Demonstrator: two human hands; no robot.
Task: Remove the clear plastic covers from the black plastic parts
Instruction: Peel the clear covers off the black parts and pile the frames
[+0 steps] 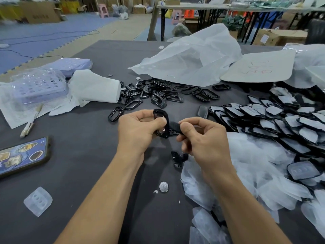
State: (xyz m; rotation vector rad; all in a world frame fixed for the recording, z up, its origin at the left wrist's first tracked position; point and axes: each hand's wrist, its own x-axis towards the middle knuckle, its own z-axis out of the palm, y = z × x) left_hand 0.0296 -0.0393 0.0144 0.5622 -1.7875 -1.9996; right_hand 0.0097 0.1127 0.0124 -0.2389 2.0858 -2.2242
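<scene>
Both hands meet above the bench [88,155]: the left hand [139,131] grips the black plastic part [161,118], held on end with its long axis upright, and just right of that part the right hand [202,138] pinches what seems its cover [173,128], stretched sideways off it.

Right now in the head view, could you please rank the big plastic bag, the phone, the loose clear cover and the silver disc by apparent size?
1. big plastic bag, largest even though farthest.
2. phone, cut off by the frame edge.
3. loose clear cover.
4. silver disc.
</scene>
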